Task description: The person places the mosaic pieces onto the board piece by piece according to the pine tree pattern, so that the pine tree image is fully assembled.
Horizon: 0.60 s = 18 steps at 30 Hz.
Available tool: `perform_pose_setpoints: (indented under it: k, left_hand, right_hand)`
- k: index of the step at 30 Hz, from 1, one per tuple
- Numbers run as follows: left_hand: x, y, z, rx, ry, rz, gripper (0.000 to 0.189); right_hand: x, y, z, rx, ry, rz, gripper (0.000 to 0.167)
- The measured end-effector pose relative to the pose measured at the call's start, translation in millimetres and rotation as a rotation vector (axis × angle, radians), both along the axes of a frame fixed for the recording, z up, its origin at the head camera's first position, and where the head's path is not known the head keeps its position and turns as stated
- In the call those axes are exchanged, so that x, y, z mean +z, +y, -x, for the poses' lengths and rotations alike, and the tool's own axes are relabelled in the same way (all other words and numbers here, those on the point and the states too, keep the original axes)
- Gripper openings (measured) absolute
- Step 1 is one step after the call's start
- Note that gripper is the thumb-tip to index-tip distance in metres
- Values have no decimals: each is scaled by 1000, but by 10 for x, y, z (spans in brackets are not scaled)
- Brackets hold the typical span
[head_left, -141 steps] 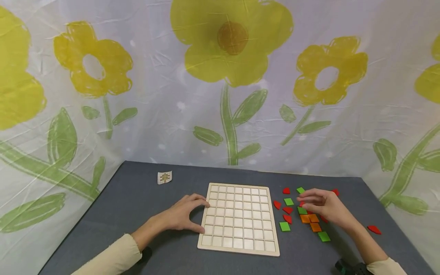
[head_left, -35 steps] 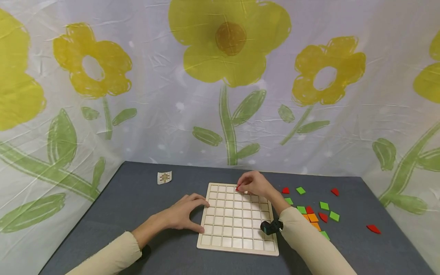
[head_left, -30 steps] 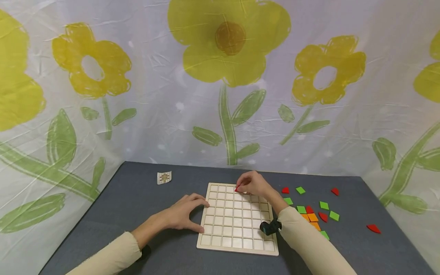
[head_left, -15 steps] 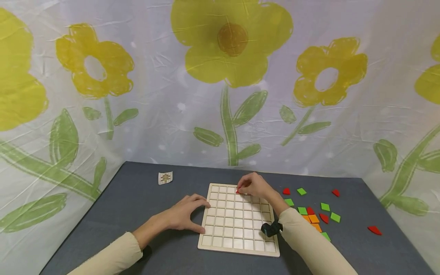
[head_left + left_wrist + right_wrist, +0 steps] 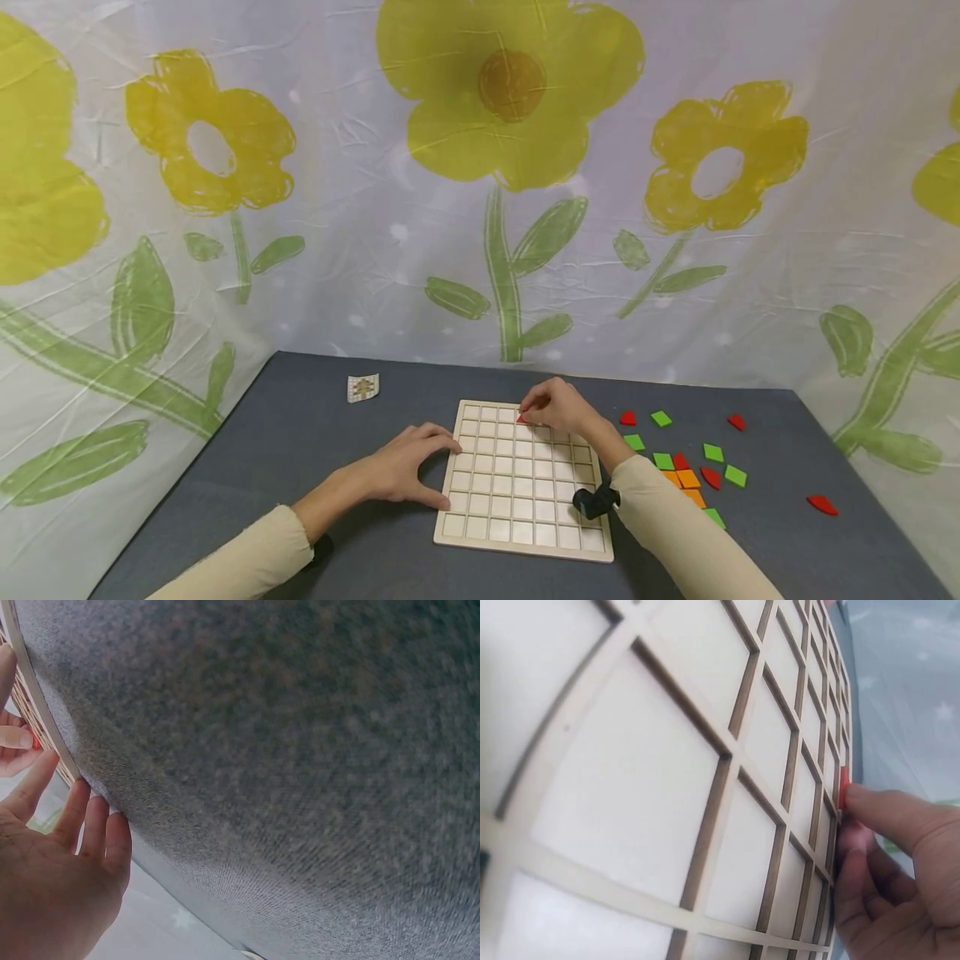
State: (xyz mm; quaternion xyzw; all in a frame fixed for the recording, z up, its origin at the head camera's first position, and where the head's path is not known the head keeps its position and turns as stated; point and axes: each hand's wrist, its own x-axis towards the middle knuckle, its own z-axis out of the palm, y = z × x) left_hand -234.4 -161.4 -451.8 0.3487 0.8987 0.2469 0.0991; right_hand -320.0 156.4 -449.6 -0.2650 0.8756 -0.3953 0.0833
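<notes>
A pale wooden grid board (image 5: 502, 483) with square recesses lies on the table in the head view. My right hand (image 5: 555, 406) reaches over its far edge and pinches a small red tile (image 5: 521, 419) between thumb and fingertips. In the right wrist view the red tile (image 5: 844, 787) stands on edge at the grid's far row, partly covered by the thumb. My left hand (image 5: 405, 467) spreads thumb and fingers along the board's left edge, fingertips touching it. The left wrist view shows those fingers (image 5: 71, 810) extended against the rim.
Loose green tiles (image 5: 712, 452), red tiles (image 5: 822, 505) and orange tiles (image 5: 687, 478) are scattered right of the board, some hidden by my right sleeve (image 5: 675, 517). A small patterned card (image 5: 363, 387) lies at the back left. A flowered cloth stands behind the table.
Several seconds ago my right hand was over the loose tiles; it has since moved left to the board's far row with the red tile. The left hand has stayed at the edge.
</notes>
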Motion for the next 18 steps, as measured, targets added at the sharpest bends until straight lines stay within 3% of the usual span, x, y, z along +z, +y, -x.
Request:
perform_pose_setpoints:
  k: [18]
  left_hand:
    - [-5, 17, 3, 15, -25, 11, 72]
  right_hand:
    - [2, -1, 2, 3, 8, -12, 6]
